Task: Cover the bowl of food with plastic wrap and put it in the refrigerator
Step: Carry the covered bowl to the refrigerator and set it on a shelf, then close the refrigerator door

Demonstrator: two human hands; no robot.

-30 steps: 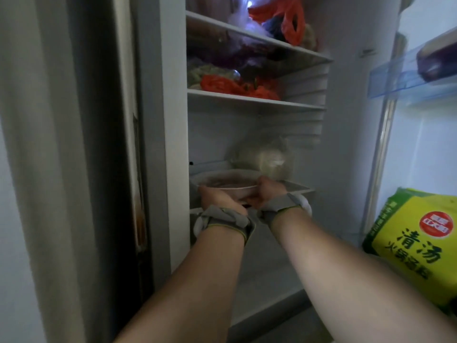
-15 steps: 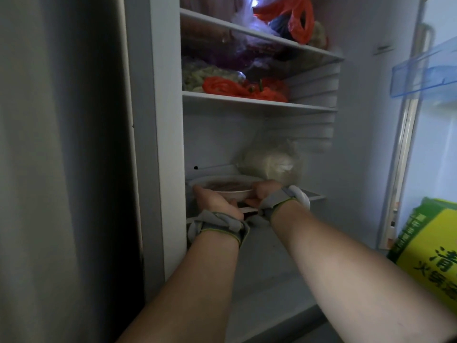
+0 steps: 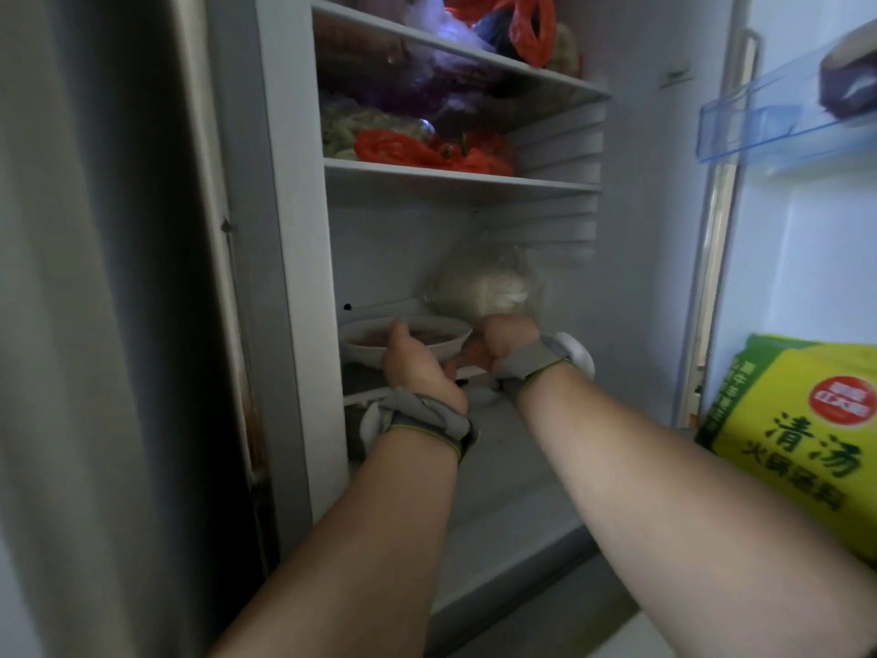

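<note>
We reach both bare arms into the open white refrigerator point(image 3: 636, 258), each wrist wrapped in a grey strap. Our left hand point(image 3: 420, 372) curls around the near rim of the shallow white bowl of brownish food point(image 3: 403, 339), fingers closed on its edge, while our right hand point(image 3: 505, 341) grips the bowl's right side, its fingers folded under and mostly hidden from us. The bowl sits at the left of the lowest visible shelf point(image 3: 474, 372), close to the refrigerator's left inner wall; we cannot tell whether it rests fully on the shelf or is held just above it, and any plastic film across its top is too dim to make out. Just behind our right hand, a clear plastic bag of pale white contents point(image 3: 484, 282) stands at the back of the same shelf. Above, the middle shelf point(image 3: 460, 180) carries crumpled orange-red plastic bags point(image 3: 427, 152), and another orange bag point(image 3: 534, 28) sits on the top shelf. At the right, a yellow-and-green printed packet point(image 3: 797, 444) leans in the open door below a clear blue door bin point(image 3: 769, 111).
</note>
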